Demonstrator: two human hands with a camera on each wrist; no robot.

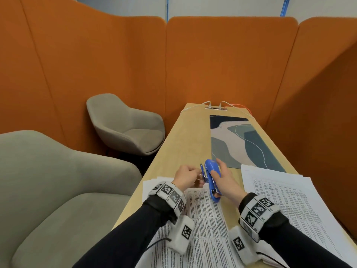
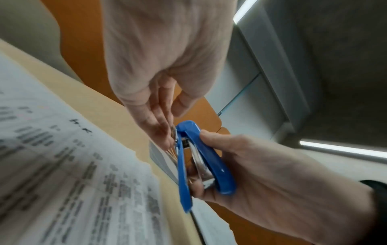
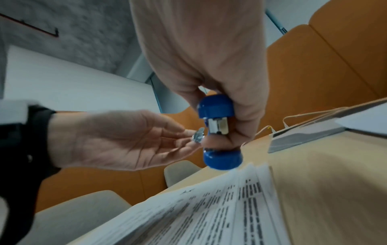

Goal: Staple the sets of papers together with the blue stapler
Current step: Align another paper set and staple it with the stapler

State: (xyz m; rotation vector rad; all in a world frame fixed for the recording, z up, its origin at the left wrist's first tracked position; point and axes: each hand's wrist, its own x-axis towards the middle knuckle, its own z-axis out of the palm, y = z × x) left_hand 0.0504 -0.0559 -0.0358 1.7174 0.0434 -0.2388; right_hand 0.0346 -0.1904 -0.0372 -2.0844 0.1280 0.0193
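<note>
My right hand [image 1: 219, 176] grips the blue stapler [image 1: 211, 180] and holds it in the air over the near sheets, its front end pointing away from me. The stapler's jaws stand apart in the left wrist view, where its blue handle [image 2: 209, 159] arcs above a thin base. My left hand [image 1: 199, 177] pinches a small metal piece [image 3: 198, 136] right beside the stapler's front end; I cannot tell whether it is part of the stapler. Printed papers [image 1: 204, 219] lie spread under both wrists. A second paper stack [image 1: 280, 200] lies to the right.
A patterned desk mat [image 1: 239, 142] covers the far middle of the wooden table [image 1: 185, 140]. White cables [image 1: 204, 104] run to a socket at the far end. Two grey armchairs [image 1: 127, 124] stand left of the table. Orange padded panels enclose the booth.
</note>
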